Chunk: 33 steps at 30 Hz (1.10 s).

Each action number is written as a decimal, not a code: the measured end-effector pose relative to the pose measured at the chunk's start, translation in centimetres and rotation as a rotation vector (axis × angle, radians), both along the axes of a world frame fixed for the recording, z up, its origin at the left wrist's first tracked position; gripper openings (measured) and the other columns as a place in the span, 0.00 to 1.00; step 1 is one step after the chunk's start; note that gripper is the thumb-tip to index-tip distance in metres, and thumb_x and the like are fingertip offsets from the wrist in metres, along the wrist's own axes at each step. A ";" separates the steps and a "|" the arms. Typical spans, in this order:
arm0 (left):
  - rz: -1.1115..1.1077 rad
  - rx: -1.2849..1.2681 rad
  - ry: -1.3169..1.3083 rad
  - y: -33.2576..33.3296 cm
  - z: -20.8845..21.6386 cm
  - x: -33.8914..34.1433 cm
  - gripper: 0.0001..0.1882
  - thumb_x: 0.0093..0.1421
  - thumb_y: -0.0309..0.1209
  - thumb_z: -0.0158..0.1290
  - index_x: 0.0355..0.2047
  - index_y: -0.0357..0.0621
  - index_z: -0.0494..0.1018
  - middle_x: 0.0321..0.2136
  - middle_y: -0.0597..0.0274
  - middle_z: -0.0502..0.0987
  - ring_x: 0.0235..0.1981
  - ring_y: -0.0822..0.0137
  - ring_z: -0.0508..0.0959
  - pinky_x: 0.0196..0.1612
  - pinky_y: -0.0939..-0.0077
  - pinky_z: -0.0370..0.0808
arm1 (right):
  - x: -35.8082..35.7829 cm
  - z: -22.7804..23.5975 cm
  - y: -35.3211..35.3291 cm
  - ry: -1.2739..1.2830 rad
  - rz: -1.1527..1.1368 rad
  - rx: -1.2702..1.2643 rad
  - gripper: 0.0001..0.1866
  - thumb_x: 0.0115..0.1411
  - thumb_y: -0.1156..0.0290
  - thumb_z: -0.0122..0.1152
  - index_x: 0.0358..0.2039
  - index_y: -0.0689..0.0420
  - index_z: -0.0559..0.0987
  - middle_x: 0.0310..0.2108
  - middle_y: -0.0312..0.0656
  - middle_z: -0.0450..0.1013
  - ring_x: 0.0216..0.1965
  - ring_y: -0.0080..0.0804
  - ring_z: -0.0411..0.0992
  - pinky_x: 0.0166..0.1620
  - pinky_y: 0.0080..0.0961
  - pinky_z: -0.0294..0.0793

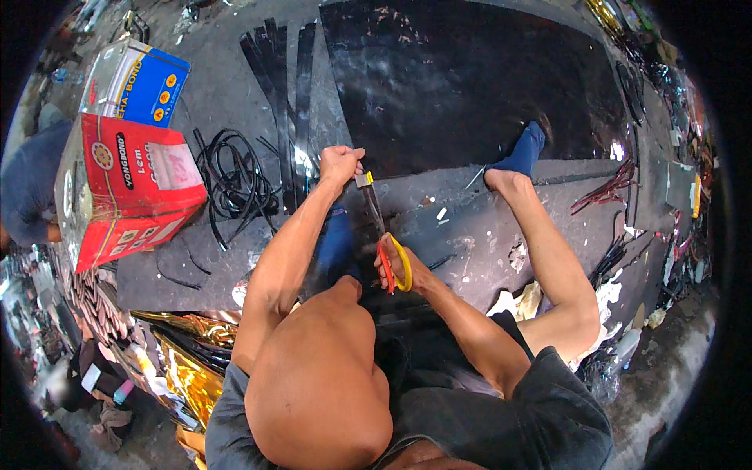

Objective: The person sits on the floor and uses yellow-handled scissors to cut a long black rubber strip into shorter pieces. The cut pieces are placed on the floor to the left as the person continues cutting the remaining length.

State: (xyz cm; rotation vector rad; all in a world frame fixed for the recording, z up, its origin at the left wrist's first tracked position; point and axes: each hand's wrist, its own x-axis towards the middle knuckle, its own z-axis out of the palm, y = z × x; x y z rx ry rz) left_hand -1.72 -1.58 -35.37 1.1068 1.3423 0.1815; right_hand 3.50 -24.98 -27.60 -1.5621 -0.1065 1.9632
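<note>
My right hand [388, 260] is closed around a pair of scissors [377, 213] with one yellow and one red handle. The blades point away from me toward my left hand [340, 164]. A small yellow and silver piece [363, 179] sits at the blade tips; I cannot tell what it is. My left hand is closed in a pinch at the near left edge of a large shiny black sheet [470, 86], and the fingers hide the spot they grip. My foot in a blue sock [526, 149] rests on the sheet's near edge.
Left of the sheet lie long black strips [304, 94] and a tangled coil of black strips [235, 176]. A red box [133, 188] and a blue-and-white box [157, 86] stand farther left, beside another person [35, 184]. Gold foil sheeting [184, 368] lies at lower left.
</note>
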 end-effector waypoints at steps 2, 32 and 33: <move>0.004 -0.011 0.008 0.1 -0.1 0.1 0.12 0.57 0.32 0.58 0.19 0.41 0.73 0.17 0.63 0.75 0.17 0.74 0.74 0.20 0.80 0.69 | 0.2 -1.2 -0.3 -0.004 -0.011 0.039 0.45 0.50 0.22 0.40 0.27 0.61 0.70 0.15 0.38 0.65 0.14 0.29 0.68 0.20 0.27 0.71; -0.171 0.222 -0.250 -4.0 -4.4 -2.1 0.10 0.63 0.33 0.50 0.26 0.42 0.70 0.16 0.74 0.66 0.17 0.81 0.64 0.20 0.80 0.59 | 2.5 -4.2 4.7 -0.255 0.052 0.079 0.43 0.53 0.26 0.44 0.25 0.63 0.72 0.13 0.37 0.63 0.12 0.28 0.67 0.16 0.26 0.70; -0.174 0.237 -0.234 -4.0 -4.4 -2.0 0.11 0.62 0.34 0.50 0.25 0.40 0.69 0.15 0.73 0.66 0.18 0.80 0.64 0.20 0.78 0.59 | 2.5 -4.0 4.8 -0.255 0.043 0.071 0.42 0.53 0.26 0.45 0.25 0.62 0.72 0.13 0.37 0.63 0.12 0.27 0.66 0.16 0.25 0.69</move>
